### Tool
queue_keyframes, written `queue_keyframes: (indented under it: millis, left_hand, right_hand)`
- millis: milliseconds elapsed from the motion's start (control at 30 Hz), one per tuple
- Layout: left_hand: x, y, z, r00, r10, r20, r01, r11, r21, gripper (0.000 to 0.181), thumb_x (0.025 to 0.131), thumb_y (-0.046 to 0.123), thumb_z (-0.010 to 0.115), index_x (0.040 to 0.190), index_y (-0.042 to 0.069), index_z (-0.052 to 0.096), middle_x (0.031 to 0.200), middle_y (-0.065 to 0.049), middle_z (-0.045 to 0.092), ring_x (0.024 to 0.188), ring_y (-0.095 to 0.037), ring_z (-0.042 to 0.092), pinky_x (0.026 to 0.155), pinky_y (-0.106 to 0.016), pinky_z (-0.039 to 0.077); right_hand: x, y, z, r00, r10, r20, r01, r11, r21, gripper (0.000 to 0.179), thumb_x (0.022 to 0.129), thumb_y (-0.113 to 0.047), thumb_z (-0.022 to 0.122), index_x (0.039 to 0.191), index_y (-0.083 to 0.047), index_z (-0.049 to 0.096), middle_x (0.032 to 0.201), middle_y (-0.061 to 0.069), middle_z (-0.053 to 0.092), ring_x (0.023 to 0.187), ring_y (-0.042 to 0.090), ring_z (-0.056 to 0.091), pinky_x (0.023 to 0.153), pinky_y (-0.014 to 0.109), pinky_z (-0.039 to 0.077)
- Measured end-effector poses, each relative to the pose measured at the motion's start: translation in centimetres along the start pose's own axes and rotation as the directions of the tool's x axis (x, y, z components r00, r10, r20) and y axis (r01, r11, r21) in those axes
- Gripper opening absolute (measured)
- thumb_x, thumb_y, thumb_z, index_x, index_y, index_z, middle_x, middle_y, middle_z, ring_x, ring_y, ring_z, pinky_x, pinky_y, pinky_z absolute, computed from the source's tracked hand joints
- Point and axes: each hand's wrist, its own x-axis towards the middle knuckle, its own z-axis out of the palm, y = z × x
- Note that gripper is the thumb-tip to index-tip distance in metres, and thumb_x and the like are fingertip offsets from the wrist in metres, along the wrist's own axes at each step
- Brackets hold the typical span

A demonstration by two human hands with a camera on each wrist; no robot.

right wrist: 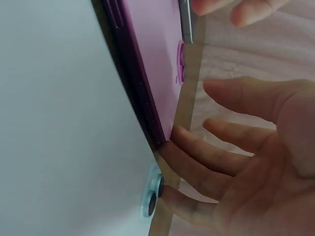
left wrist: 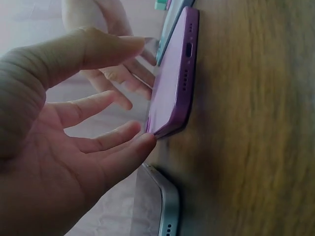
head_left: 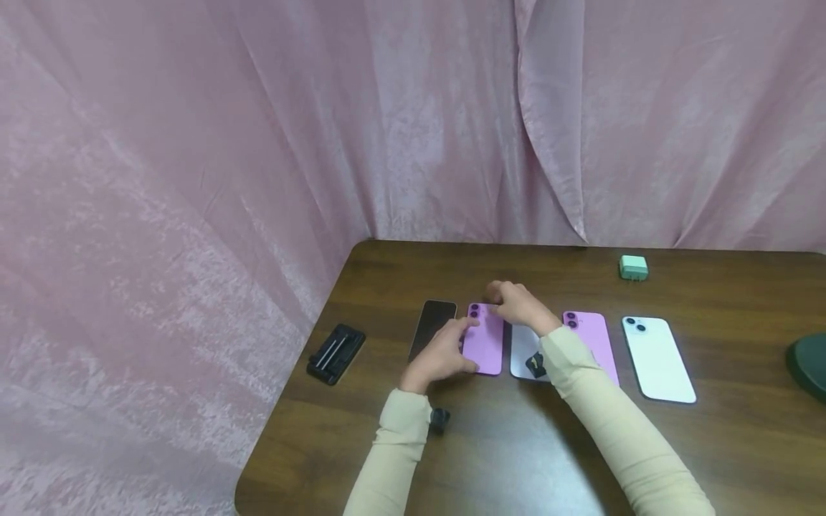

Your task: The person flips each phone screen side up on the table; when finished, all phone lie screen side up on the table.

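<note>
A purple phone (head_left: 485,352) lies back-up on the wooden table between both hands. My left hand (head_left: 442,352) is at its left side. In the left wrist view, fingertips meet the phone's lower corner while the thumb (left wrist: 106,49) hovers apart from it. At the top right corner is my right hand (head_left: 521,307). Its fingers (right wrist: 197,164) reach that corner in the right wrist view, thumb held away. A dark-screened phone (head_left: 431,324) lies just left of the purple one. To the right, a pale blue phone (head_left: 521,352) is partly hidden under the right forearm.
Farther right lie a second purple phone (head_left: 599,337), partly behind the sleeve, and a white phone (head_left: 660,362). A mint green charger plug (head_left: 634,268) sits at the back. A black holder-like object (head_left: 336,354) lies near the left edge; something dark green (head_left: 809,364) stands far right.
</note>
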Motion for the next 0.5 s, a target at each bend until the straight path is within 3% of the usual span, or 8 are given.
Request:
queue_keyframes:
  millis: [267,500]
  left_hand:
    - [0.11,0.25,0.55,0.999,0.036,0.031,-0.038,0.997,0.072,0.084,0.069,0.001,0.088,0.144,0.009,0.051,0.141,-0.014,0.051,0.121,-0.025,0.053,0.098,-0.034,0.047]
    - [0.39,0.30,0.80,0.998,0.042,0.036,-0.046,0.991,0.123,0.084,0.068,0.000,0.087,0.144,0.007,0.051,0.142,-0.016,0.049,0.123,-0.026,0.051,0.101,-0.035,0.045]
  right_hand:
    - [-0.10,-0.30,-0.15,0.999,0.010,0.040,-0.009,0.999,-0.034,0.038,0.087,0.000,0.065,0.123,0.012,0.060,0.109,0.026,0.068,0.096,0.037,0.065,0.081,0.047,0.055]
    - [-0.14,-0.83,-0.33,0.998,0.030,0.052,-0.026,0.995,-0.094,0.040,0.080,0.007,0.060,0.120,0.012,0.062,0.114,0.028,0.067,0.106,0.045,0.063,0.086,0.051,0.054]
